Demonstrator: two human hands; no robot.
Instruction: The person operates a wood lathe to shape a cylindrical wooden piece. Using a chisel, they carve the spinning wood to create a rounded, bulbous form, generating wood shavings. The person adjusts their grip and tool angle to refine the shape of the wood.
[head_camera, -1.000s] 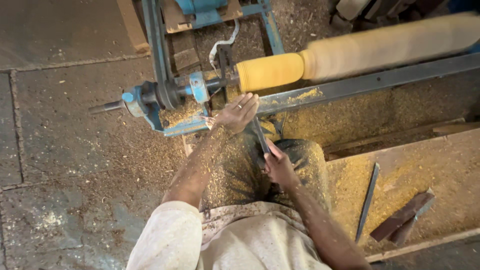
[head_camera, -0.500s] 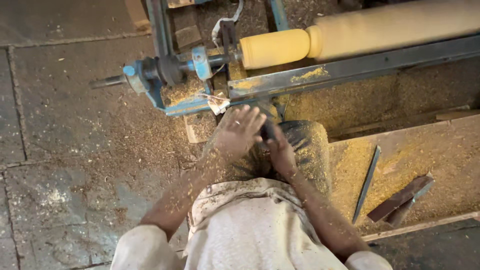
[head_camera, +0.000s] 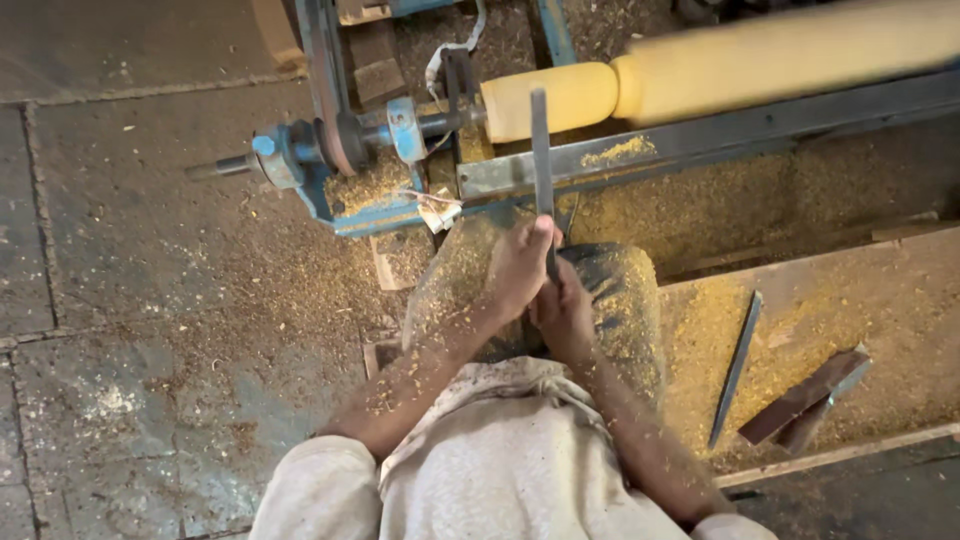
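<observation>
Where sawdust (head_camera: 800, 330) covers stone floor (head_camera: 120, 250), lathe (head_camera: 400, 130) standing

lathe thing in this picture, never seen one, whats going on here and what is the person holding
The one view comes from a camera worn on the person's head, looking down at their own arms and lap.

The blue metal frame across the top is a wood lathe: it holds a long pale wooden piece sideways between its ends. A steel bar runs along just below the wood.

Both hands grip one long flat metal tool, which points up across the bar toward the wood. The left hand is higher on it, the right hand just below. Whether its tip touches the wood cannot be told.

Sawdust covers the arms, lap and stone floor. To the right, on a wooden board, lie another thin metal tool and a dark flat piece.
</observation>
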